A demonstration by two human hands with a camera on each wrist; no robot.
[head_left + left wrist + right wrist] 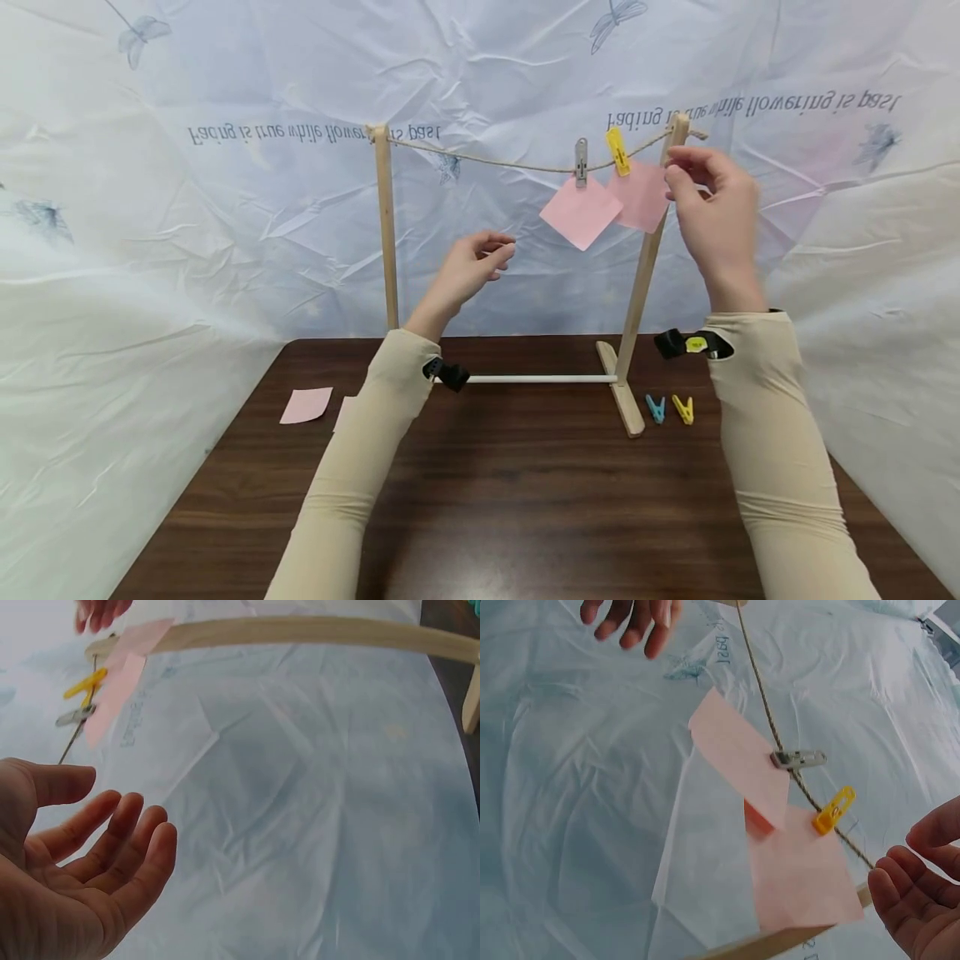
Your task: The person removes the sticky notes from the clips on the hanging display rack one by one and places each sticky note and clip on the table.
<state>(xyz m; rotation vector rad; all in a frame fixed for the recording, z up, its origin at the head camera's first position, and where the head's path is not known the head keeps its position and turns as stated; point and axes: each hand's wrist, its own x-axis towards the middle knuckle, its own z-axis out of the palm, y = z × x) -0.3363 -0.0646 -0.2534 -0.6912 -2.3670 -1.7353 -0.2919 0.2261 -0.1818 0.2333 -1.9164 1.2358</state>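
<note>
Two pink paper squares hang from a twine line (487, 160). A grey clothespin (581, 162) clips the left paper (582, 212), and a yellow clothespin (618, 152) clips the right paper (643, 196), which the left one partly overlaps. My right hand (716, 212) is raised beside the right paper's outer edge, near the post; in the right wrist view its loosely bent fingers (911, 889) hold nothing. Lower, left of the papers, my left hand (468, 271) hovers in the air. Its palm and relaxed fingers show bare in the left wrist view.
Wooden posts (387, 225) carry the line, joined low by a white rod (532, 379). On the brown table (510, 500) lie a blue clothespin (656, 409) and a yellow clothespin (683, 409) right of the stand's foot (622, 400). Pink papers (306, 405) lie at the left, one partly behind my left sleeve.
</note>
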